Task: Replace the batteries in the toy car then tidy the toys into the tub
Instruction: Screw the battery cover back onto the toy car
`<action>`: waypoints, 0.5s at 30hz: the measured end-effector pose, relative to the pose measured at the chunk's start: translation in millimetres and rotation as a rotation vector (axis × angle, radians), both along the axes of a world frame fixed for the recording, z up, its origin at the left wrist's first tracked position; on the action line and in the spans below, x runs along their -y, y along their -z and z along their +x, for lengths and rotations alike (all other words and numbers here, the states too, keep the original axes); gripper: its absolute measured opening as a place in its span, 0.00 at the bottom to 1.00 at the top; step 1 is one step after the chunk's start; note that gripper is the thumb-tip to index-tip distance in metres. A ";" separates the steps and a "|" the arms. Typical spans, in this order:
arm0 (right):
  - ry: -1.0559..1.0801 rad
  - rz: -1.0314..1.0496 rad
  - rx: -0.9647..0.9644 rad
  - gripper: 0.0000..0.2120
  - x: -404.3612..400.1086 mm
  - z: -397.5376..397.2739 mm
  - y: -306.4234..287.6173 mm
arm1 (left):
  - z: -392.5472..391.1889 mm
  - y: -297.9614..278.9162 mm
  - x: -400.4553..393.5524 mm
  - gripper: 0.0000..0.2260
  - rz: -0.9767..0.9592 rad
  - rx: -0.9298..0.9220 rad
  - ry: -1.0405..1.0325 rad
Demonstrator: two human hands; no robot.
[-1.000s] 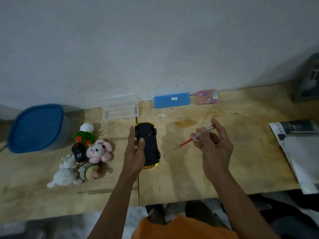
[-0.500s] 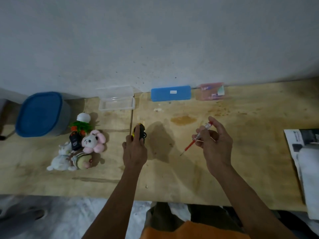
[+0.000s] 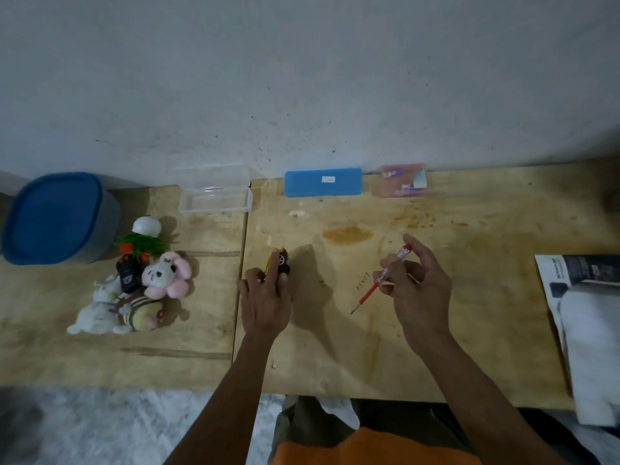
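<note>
No text can be read. The blue case (image 3: 323, 182) bears a small white label, the pink box (image 3: 403, 180) blurred print, and the leaflet (image 3: 570, 273) at the right table edge white lettering, all too small to make out.

- One toy car (image 3: 280, 263), tipped on its side.
- One screwdriver (image 3: 379, 280).
- One blue-lidded tub (image 3: 57, 218).
- Three plush toys: pink (image 3: 166, 275), white (image 3: 97, 310), striped (image 3: 142, 313).
- One small plant toy (image 3: 141, 241).
- One small black toy (image 3: 127, 275).
- Three flat cases by the wall: clear (image 3: 214, 193), blue (image 3: 323, 182), pink (image 3: 404, 180).
- One booklet (image 3: 587, 313).
- Two hands: left (image 3: 265, 303), right (image 3: 416, 290).
</note>
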State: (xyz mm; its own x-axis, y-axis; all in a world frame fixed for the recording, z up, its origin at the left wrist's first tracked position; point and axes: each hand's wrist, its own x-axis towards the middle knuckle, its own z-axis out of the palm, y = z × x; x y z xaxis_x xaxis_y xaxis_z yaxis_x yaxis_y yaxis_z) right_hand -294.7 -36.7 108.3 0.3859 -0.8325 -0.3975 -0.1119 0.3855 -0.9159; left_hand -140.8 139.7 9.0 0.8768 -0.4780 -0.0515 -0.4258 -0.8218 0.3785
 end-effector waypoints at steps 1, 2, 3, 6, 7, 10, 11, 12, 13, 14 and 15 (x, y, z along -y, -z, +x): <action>0.004 -0.002 0.004 0.19 -0.9 -0.7 0.4 | 0.7 0.7 -1.2 0.25 -0.007 -0.001 0.025; 0.010 -0.001 0.007 0.19 -1.7 -1.7 1.2 | 2.0 1.4 -2.3 0.25 -0.015 -0.011 0.053; 0.016 0.000 0.007 0.19 -2.6 -2.4 1.7 | 3.4 2.1 -3.1 0.26 -0.018 -0.026 0.076; 0.028 -0.001 -0.004 0.19 -5.6 -3.9 3.4 | 2.5 -5.4 -0.7 0.31 -0.007 -0.130 0.071; 0.027 -0.005 -0.007 0.19 -6.6 -4.0 4.2 | 1.7 -7.8 1.5 0.32 -0.001 -0.155 0.060; 0.017 -0.020 -0.014 0.19 -8.5 -5.2 6.3 | -3.4 -9.1 7.7 0.28 -0.039 -0.150 0.070; 0.016 -0.025 -0.014 0.19 -8.6 -5.7 6.7 | -6.7 -8.4 9.6 0.27 -0.051 -0.134 0.076; 0.015 -0.030 -0.013 0.19 -8.3 -6.5 6.9 | -10.2 -6.0 11.7 0.25 -0.058 -0.105 0.082; 0.014 -0.036 -0.011 0.19 -7.9 -7.4 7.0 | -13.5 -2.6 13.9 0.24 -0.055 -0.068 0.078; 0.016 -0.039 -0.008 0.19 -7.3 -8.4 7.3 | -16.8 0.7 16.7 0.23 -0.047 -0.037 0.056; 0.019 -0.039 -0.006 0.19 -6.4 -9.3 7.8 | -20.5 2.7 19.7 0.22 -0.036 -0.028 0.024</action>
State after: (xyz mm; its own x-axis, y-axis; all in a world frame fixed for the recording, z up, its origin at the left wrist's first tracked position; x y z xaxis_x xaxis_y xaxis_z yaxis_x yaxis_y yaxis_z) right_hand -304.0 -30.2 100.5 0.3672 -0.8548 -0.3668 -0.1104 0.3515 -0.9296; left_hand -161.4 120.0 6.3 0.8637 -0.5007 -0.0579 -0.4340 -0.7971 0.4198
